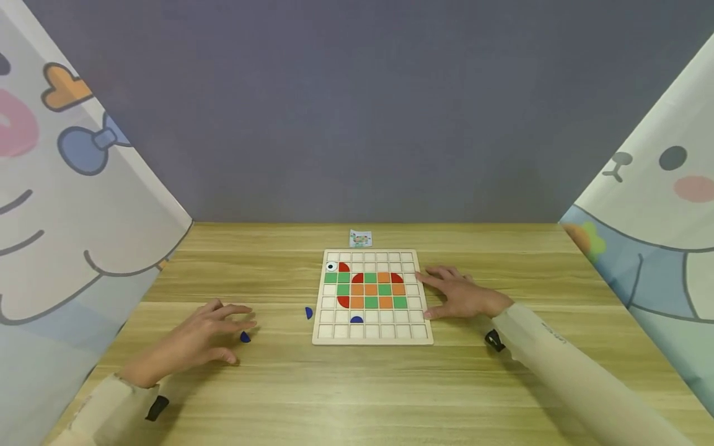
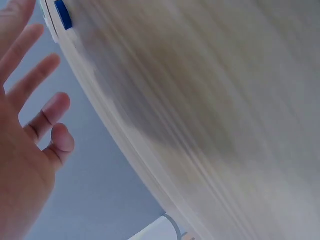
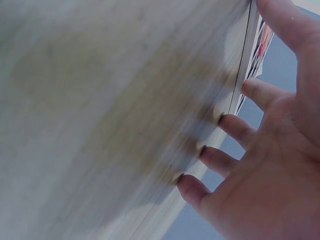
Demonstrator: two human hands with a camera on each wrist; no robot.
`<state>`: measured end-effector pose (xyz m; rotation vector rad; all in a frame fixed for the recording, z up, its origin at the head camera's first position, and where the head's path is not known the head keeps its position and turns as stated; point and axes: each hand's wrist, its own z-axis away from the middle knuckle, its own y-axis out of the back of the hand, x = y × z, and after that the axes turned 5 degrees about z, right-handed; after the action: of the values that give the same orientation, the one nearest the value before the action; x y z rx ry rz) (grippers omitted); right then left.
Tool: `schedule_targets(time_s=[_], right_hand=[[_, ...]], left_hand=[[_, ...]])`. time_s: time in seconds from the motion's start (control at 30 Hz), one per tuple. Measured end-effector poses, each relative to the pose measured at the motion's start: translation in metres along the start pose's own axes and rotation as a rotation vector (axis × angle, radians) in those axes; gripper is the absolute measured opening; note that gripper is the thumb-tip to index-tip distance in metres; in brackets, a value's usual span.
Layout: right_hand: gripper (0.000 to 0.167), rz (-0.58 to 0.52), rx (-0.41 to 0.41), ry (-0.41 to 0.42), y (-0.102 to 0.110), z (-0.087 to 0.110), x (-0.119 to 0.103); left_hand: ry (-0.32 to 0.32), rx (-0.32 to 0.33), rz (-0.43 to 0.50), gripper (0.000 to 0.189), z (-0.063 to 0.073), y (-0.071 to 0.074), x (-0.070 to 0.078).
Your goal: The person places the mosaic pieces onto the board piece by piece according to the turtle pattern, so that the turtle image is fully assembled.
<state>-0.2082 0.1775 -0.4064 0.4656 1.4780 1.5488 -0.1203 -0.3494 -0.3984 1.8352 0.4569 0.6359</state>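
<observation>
My left hand (image 1: pixel 206 334) is over the table at the left with its fingers spread, holding nothing. Close by its fingertips lies a small blue half-round piece (image 1: pixel 245 337); a blue piece (image 2: pixel 63 15) also shows beyond the fingers in the left wrist view. My right hand (image 1: pixel 460 294) rests at the right edge of the square wooden grid board (image 1: pixel 429 334), fingers extended, index fingertip and thumb at the rim. Green, orange and red pieces (image 1: pixel 370 290) form a pattern on the grid, with a round eye piece (image 1: pixel 331 267) at upper left. Another blue half-round piece (image 1: pixel 357 319) lies in a lower cell.
Just left of the board, one more blue half-round piece (image 1: pixel 309 313) lies on the wooden table (image 1: pixel 368 396). A small picture card (image 1: pixel 360 239) sits behind the board. A grey wall (image 1: pixel 368 124) rises at the back, with cartoon-printed panels on both sides.
</observation>
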Motion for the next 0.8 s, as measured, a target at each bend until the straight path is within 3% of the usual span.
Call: schedule_targets(time_s=[0.33, 0.7, 0.8], right_hand=[[0.091, -0.012, -0.011, 0.007, 0.0, 0.001, 0.0], [0.09, -0.012, -0.013, 0.013, 0.003, 0.002, -0.002], [0.09, -0.011, -0.014, 0.014, 0.002, 0.002, -0.002]], left_hand=[[-0.087, 0.004, 0.025, 0.043, -0.001, -0.002, -0.011], [-0.097, -0.022, 0.049, 0.033, -0.022, -0.009, -0.007], [-0.071, -0.03, 0.039, 0.034, -0.028, -0.01, -0.003]])
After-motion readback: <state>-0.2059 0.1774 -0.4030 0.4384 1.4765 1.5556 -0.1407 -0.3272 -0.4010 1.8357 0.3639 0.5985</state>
